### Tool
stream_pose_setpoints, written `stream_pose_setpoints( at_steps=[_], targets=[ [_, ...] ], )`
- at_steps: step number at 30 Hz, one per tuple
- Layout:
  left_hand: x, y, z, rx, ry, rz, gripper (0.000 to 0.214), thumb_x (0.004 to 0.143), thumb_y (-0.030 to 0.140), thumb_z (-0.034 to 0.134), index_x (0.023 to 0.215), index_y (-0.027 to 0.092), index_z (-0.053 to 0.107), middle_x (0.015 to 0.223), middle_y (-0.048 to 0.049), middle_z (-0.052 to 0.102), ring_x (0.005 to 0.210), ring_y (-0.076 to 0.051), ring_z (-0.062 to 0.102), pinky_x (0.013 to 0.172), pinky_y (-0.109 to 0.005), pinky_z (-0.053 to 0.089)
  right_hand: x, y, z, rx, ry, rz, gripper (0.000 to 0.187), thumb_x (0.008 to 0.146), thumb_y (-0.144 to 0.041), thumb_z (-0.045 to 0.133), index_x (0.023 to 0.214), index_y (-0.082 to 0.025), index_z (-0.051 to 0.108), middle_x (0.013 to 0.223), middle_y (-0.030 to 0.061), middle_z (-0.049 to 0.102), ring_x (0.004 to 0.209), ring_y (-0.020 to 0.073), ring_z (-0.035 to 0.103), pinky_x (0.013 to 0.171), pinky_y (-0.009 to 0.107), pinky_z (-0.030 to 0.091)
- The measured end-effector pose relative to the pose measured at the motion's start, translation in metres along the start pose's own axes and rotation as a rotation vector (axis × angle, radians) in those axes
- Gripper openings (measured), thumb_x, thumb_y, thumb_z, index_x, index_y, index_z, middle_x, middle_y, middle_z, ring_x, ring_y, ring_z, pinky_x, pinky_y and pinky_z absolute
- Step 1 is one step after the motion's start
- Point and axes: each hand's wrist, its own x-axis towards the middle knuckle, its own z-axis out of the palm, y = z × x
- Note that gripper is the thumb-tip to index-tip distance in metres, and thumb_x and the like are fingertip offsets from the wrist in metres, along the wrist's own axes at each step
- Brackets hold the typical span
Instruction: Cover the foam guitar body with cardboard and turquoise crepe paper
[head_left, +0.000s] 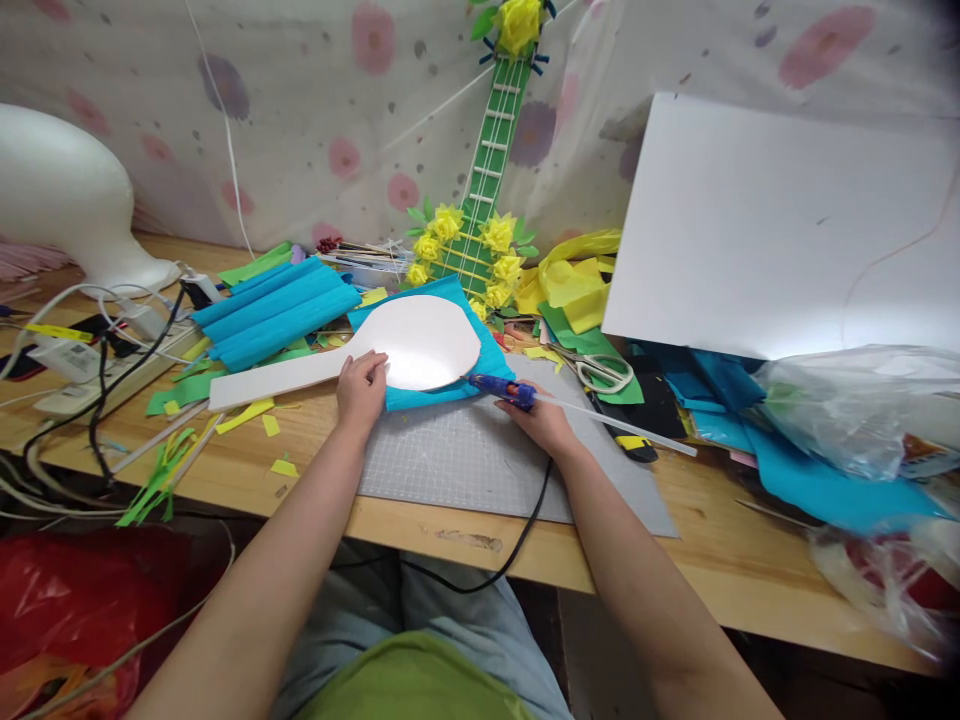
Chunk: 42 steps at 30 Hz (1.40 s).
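Observation:
My left hand (361,386) presses on a white foam board cut-out (420,340) shaped like a guitar body with a long neck pointing left. The cut-out lies on blue crepe paper (491,350) at the far edge of a grey cutting mat (480,460). My right hand (541,420) is closed around a blue hot glue gun (501,386), its nozzle pointing left at the edge of the cut-out. A glue stick (622,422) sticks out behind the gun to the right. A black cord (525,530) runs from the gun down over the table edge.
Folded blue crepe paper (277,310), a power strip with cables (97,360), scissors (600,368), a green paper guitar with yellow flowers (480,230), a large white board (787,220), plastic bags (855,410) and yellow and green scraps crowd the wooden table (675,570).

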Motion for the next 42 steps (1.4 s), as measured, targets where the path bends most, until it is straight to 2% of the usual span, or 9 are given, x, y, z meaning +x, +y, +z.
stream_pose_setpoints(
  at_steps=[6, 10, 15, 20, 25, 31, 35, 39, 42],
  targets=[
    [0.003, -0.002, -0.003, -0.022, -0.021, -0.043, 0.029, 0.077, 0.012, 0.044, 0.089, 0.023, 0.069, 0.104, -0.0008, 0.069, 0.108, -0.017, 0.06, 0.108, -0.041, 0.031, 0.01, 0.022, -0.011, 0.105, 0.264, 0.365, 0.047, 0.066, -0.057, 0.06, 0.087, -0.015, 0.066, 0.077, 0.0063, 0.068, 0.077, 0.0253, 0.063, 0.067, 0.035, 0.048],
    [0.003, -0.002, -0.008, -0.019, -0.021, -0.076, 0.037, 0.074, 0.006, 0.042, 0.092, 0.023, 0.069, 0.106, -0.0007, 0.069, 0.108, -0.017, 0.059, 0.106, -0.039, 0.036, 0.016, 0.035, -0.018, 0.057, 0.407, 0.542, 0.05, 0.062, -0.054, 0.064, 0.091, -0.014, 0.065, 0.08, 0.0099, 0.068, 0.076, 0.0267, 0.063, 0.068, 0.036, 0.048],
    [0.002, 0.0, -0.011, -0.029, -0.025, -0.094, 0.039, 0.073, 0.005, 0.04, 0.093, 0.022, 0.07, 0.105, -0.0013, 0.069, 0.106, -0.019, 0.059, 0.099, -0.037, 0.043, 0.019, 0.039, -0.019, -0.058, 0.397, 0.588, 0.054, 0.069, -0.051, 0.06, 0.109, -0.015, 0.058, 0.095, 0.0135, 0.066, 0.088, 0.0288, 0.062, 0.075, 0.039, 0.046],
    [0.002, 0.001, -0.01, -0.021, -0.024, -0.078, 0.042, 0.07, 0.003, 0.04, 0.092, 0.022, 0.07, 0.105, -0.0006, 0.069, 0.107, -0.018, 0.059, 0.103, -0.037, 0.039, 0.02, 0.036, -0.014, -0.143, 0.37, 0.571, 0.051, 0.07, -0.053, 0.058, 0.105, -0.016, 0.054, 0.096, 0.0141, 0.064, 0.09, 0.0288, 0.06, 0.078, 0.04, 0.044],
    [0.004, -0.001, -0.012, -0.038, -0.054, -0.023, 0.048, 0.061, -0.001, 0.039, 0.089, 0.023, 0.069, 0.106, 0.0002, 0.069, 0.108, -0.016, 0.059, 0.109, -0.038, 0.032, 0.018, 0.033, -0.016, -0.273, 0.325, 0.494, 0.048, 0.072, -0.048, 0.056, 0.106, -0.014, 0.047, 0.101, 0.0164, 0.06, 0.096, 0.0299, 0.056, 0.08, 0.041, 0.042],
    [0.007, -0.003, -0.016, -0.059, -0.069, -0.003, 0.049, 0.058, -0.001, 0.036, 0.084, 0.023, 0.069, 0.104, 0.0004, 0.069, 0.109, -0.015, 0.059, 0.11, -0.039, 0.029, 0.0, 0.022, -0.021, -0.465, 0.436, 0.341, 0.034, 0.072, -0.047, 0.057, 0.086, -0.018, 0.045, 0.092, 0.0153, 0.056, 0.093, 0.0303, 0.051, 0.081, 0.043, 0.04],
    [0.007, -0.003, -0.015, -0.069, -0.157, 0.061, 0.049, 0.058, -0.002, 0.035, 0.085, 0.022, 0.068, 0.104, -0.0005, 0.069, 0.108, -0.015, 0.059, 0.11, -0.04, 0.027, -0.01, 0.0, -0.009, -0.49, 0.204, 0.204, 0.022, 0.076, -0.041, 0.053, 0.08, -0.021, 0.046, 0.076, 0.0066, 0.054, 0.078, 0.0243, 0.053, 0.069, 0.036, 0.041],
    [0.004, 0.0, -0.017, -0.031, -0.34, 0.156, 0.05, 0.06, -0.003, 0.037, 0.09, 0.024, 0.067, 0.109, 0.0007, 0.067, 0.114, -0.015, 0.056, 0.112, -0.044, 0.019, -0.005, -0.026, 0.011, -0.476, 0.01, -0.175, 0.019, 0.078, -0.034, 0.055, 0.088, -0.019, 0.051, 0.092, 0.0095, 0.057, 0.091, 0.0252, 0.05, 0.077, 0.035, 0.04],
    [0.002, 0.001, -0.02, -0.012, -0.432, 0.2, 0.049, 0.063, 0.001, 0.04, 0.097, 0.026, 0.066, 0.114, 0.0006, 0.065, 0.119, -0.017, 0.051, 0.113, -0.048, 0.015, 0.005, -0.039, 0.024, -0.521, -0.063, -0.322, 0.027, 0.078, -0.031, 0.057, 0.101, -0.017, 0.053, 0.104, 0.0124, 0.056, 0.098, 0.0274, 0.047, 0.082, 0.038, 0.038]
  ],
)
